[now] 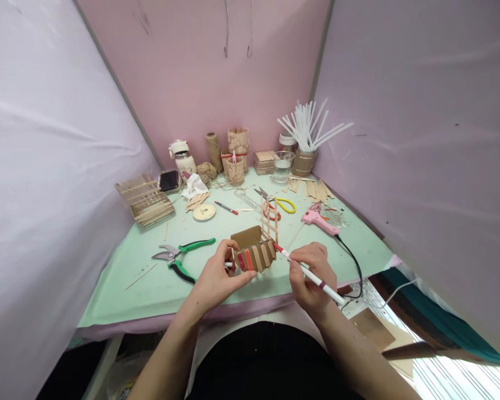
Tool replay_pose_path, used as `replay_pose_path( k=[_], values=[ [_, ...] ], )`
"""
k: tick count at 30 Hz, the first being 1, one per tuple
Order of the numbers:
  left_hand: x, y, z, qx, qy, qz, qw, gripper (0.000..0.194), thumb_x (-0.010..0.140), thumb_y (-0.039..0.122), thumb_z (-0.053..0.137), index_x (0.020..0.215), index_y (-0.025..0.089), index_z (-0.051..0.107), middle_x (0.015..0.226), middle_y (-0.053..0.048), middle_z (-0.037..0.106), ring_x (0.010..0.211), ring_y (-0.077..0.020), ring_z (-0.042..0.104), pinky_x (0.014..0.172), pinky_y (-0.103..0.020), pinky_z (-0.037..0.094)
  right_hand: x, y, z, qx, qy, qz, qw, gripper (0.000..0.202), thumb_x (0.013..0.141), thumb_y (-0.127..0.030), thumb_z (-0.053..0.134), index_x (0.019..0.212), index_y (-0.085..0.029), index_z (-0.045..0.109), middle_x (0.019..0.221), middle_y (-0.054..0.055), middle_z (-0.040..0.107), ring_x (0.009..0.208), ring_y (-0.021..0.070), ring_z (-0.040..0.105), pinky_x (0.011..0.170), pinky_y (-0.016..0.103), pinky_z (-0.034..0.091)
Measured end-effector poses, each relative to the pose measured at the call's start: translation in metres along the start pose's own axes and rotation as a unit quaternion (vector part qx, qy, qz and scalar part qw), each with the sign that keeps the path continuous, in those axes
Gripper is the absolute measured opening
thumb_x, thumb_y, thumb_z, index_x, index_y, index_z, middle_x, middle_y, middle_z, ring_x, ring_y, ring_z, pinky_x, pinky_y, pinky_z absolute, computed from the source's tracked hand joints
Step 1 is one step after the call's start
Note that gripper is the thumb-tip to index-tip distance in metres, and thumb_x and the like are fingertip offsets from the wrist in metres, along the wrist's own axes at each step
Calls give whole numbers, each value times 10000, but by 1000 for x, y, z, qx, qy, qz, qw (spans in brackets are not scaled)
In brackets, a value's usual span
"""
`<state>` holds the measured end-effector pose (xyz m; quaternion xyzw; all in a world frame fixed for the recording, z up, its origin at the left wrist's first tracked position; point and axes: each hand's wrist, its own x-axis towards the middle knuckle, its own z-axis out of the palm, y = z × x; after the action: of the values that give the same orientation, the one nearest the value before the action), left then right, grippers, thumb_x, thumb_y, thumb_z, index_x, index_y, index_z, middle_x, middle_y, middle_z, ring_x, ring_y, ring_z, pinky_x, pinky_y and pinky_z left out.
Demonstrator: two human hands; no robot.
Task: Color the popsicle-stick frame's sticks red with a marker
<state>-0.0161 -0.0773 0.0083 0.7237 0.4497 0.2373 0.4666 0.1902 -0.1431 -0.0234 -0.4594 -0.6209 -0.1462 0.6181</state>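
A small cardboard model (256, 255) with rounded wooden strips on its front is gripped in my left hand (219, 273). Two strips at its left end are coloured red; the others look bare wood. A wooden lattice (269, 219) rises behind its right end. My right hand (314, 275) is closed around a white marker (316, 279), whose red tip is at the model's upper right edge; whether it touches is too small to tell. A white object, perhaps a cap, shows between my left fingers.
Green-handled pruners (177, 256) lie left of my hands. A pink glue gun (320, 219) with a black cord lies right. Yellow-handled scissors (285, 204), a red pen (226, 208) and a round lid (204, 211) lie beyond. Cups, twine and a straw-filled jar (304, 164) line the back.
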Motion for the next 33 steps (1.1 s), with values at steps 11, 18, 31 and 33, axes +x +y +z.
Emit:
replay_pose_path(
  k=[11, 18, 31, 33],
  values=[
    [0, 0, 1, 0, -3, 1, 1000, 486, 764, 420, 754, 1084, 258, 425, 906, 41, 571, 625, -92, 465, 592, -234, 395, 1, -1, 0, 4, 5, 4, 1000, 199, 838, -86, 574, 968, -235, 596, 768, -16, 674, 667, 161, 627, 751, 384, 438],
    [1, -1, 1, -2, 2, 4, 1000, 493, 760, 413, 758, 1090, 259, 427, 901, 42, 567, 627, -92, 476, 587, -232, 402, 1, 0, 0, 4, 2, -1, 1000, 196, 846, -82, 571, 972, -231, 589, 770, -13, 671, 674, 160, 624, 758, 388, 438],
    [-1, 2, 1, 3, -4, -6, 1000, 480, 771, 407, 751, 1085, 263, 418, 890, 52, 558, 627, -91, 448, 594, -238, 392, 2, -1, 0, 8, 6, 1, 1000, 204, 844, -71, 575, 979, -223, 594, 780, -9, 675, 679, 159, 626, 762, 386, 431],
    [-1, 2, 1, 5, -4, -5, 1000, 482, 771, 405, 752, 1089, 262, 419, 896, 50, 558, 635, -94, 461, 602, -240, 399, 3, -2, 0, 10, 7, 0, 1000, 201, 845, -71, 575, 976, -222, 594, 779, -7, 672, 681, 161, 627, 762, 386, 434]
  ],
)
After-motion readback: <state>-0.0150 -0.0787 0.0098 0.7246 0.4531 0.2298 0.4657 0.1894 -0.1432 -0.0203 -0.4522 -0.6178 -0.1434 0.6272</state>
